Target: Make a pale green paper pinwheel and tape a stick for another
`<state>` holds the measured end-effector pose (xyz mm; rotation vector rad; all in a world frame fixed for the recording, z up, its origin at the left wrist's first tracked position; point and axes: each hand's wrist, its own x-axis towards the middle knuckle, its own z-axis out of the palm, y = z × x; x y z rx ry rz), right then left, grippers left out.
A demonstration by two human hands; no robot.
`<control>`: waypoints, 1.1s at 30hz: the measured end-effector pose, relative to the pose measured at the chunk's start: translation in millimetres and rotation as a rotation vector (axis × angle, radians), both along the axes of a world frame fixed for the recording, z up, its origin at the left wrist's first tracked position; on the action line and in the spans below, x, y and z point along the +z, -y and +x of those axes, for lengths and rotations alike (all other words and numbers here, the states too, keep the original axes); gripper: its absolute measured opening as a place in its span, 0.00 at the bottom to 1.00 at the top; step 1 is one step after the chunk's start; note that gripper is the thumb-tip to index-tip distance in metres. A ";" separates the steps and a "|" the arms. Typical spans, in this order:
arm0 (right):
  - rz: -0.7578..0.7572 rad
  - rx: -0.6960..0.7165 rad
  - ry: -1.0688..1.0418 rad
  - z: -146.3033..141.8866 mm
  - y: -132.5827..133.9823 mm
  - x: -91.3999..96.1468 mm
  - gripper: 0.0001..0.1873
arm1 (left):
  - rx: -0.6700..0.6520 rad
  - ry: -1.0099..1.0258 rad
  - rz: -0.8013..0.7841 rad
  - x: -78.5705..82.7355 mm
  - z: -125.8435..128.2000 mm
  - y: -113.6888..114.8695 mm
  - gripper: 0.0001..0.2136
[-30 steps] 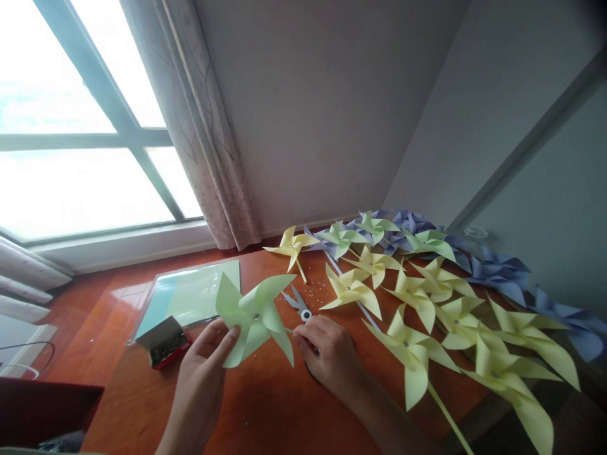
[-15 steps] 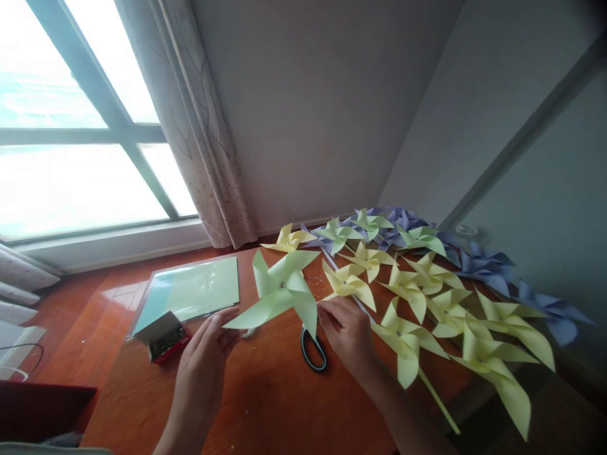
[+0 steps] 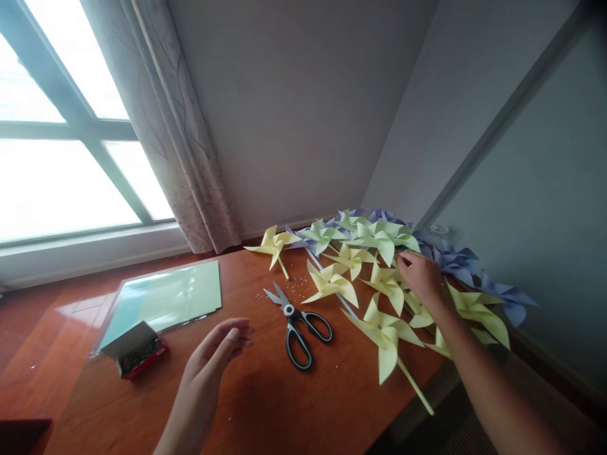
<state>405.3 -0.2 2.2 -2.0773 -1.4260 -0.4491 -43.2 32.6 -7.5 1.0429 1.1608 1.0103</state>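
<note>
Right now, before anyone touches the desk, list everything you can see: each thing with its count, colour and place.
table: one, reddish-brown wood, under everything
scissors: one pair, black handles, mid-table
paper pack: one, pale green and blue, left of the scissors
small box: one, red, open, at the pack's near corner
yellow pinwheels: about eight, overlapping, right of the scissors
green pinwheels: about four, behind the yellow ones
purple pinwheels: several, count unclear, along the right wall
curtain: one, pale, beside the window
window: one, bright, far left
left hand: open, over bare table, touching nothing
right hand: among the pinwheels, by a green one, grip unclear
</note>
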 end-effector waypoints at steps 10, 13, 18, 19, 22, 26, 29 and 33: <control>-0.227 -0.138 0.054 49.6 -22.4 -22.6 0.14 | -0.063 -0.033 0.027 -9.1 -0.9 -2.3 0.20; -0.286 -0.148 0.064 52.2 -24.7 -27.8 0.11 | -0.063 -0.041 0.039 -8.6 -0.3 -2.6 0.19; -0.350 -0.142 0.082 51.5 -24.2 -28.1 0.13 | -0.064 -0.058 0.045 -9.3 -0.9 -1.9 0.19; -0.352 -0.137 0.086 51.0 -23.9 -26.2 0.13 | -0.067 -0.061 0.045 -9.9 -1.2 -1.8 0.18; -0.338 -0.124 0.096 49.3 -22.2 -15.9 0.10 | -0.073 -0.067 0.047 -10.7 -1.9 -1.7 0.18; -0.300 -0.113 0.103 39.1 -13.4 6.2 0.12 | -0.071 -0.080 0.047 -6.9 0.8 -0.5 0.18; -0.272 -0.061 0.096 11.6 -0.5 21.0 0.12 | -0.056 -0.079 0.067 -3.3 6.3 1.7 0.17; -0.204 0.140 -0.010 -62.6 19.2 29.0 0.11 | -0.105 -0.088 0.105 -5.2 12.6 4.3 0.15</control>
